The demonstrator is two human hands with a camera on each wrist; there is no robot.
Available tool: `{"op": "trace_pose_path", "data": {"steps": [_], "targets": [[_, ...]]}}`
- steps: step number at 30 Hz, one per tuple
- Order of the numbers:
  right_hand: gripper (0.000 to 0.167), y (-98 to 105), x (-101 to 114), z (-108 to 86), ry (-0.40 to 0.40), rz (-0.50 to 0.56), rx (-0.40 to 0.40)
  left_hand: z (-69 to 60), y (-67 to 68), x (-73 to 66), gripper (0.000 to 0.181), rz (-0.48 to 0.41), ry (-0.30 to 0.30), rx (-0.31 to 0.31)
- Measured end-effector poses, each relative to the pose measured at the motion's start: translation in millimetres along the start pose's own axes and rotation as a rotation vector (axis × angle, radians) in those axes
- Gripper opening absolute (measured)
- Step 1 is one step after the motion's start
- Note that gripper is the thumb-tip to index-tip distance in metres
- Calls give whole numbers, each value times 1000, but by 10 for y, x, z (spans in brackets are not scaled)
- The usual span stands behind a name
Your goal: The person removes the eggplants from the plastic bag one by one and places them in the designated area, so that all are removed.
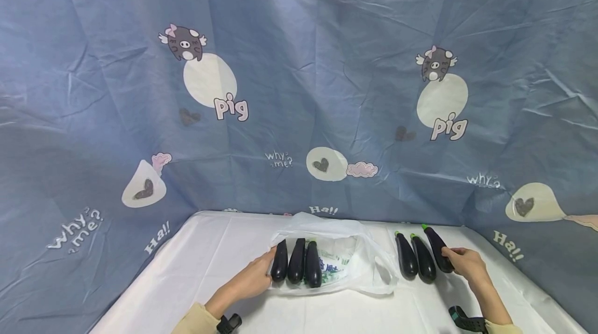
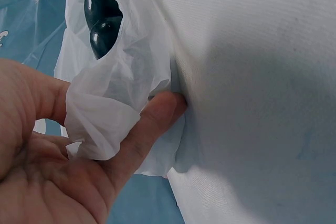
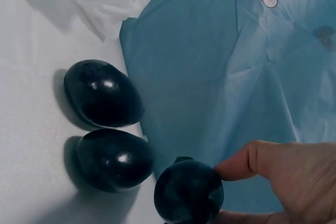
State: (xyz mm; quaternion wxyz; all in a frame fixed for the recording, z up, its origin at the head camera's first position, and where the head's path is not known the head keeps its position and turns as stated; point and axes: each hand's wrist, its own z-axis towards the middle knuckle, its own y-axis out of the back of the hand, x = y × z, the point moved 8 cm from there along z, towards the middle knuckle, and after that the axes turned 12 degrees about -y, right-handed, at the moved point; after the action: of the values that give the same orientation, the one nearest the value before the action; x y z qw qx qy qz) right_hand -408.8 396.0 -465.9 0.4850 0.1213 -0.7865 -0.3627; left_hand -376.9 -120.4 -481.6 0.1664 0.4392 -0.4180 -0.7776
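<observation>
A white plastic bag lies with its wide mouth toward me, and three dark eggplants rest side by side in its left part. My left hand is at the bag's left edge. In the left wrist view, the thumb and fingers of that hand hold the bag's crumpled film, with dark eggplants showing through an opening. Over on the right, my right hand grips an eggplant between thumb and fingers. Two more eggplants lie just left of it, green stems pointing away.
A white cloth covers the table. Behind it and along both sides hangs a blue sheet printed with pigs and lettering. Green and blue print and a barcode show on the bag.
</observation>
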Motion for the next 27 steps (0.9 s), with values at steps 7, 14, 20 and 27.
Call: {"op": "trace_pose_path", "data": {"steps": [7, 14, 20, 27], "targets": [[71, -21, -76, 62, -10, 2, -6, -2, -11, 2, 77, -3, 2, 7], [64, -74, -177, 150, -36, -29, -10, -8, -18, 6, 77, -23, -4, -2], [63, -111, -238, 183, -52, -49, -5, -8, -20, 16, 77, -28, 4, 9], [61, -135, -258, 207, -74, -21, -27, -13, -8, 6, 78, -19, 3, -2]]}}
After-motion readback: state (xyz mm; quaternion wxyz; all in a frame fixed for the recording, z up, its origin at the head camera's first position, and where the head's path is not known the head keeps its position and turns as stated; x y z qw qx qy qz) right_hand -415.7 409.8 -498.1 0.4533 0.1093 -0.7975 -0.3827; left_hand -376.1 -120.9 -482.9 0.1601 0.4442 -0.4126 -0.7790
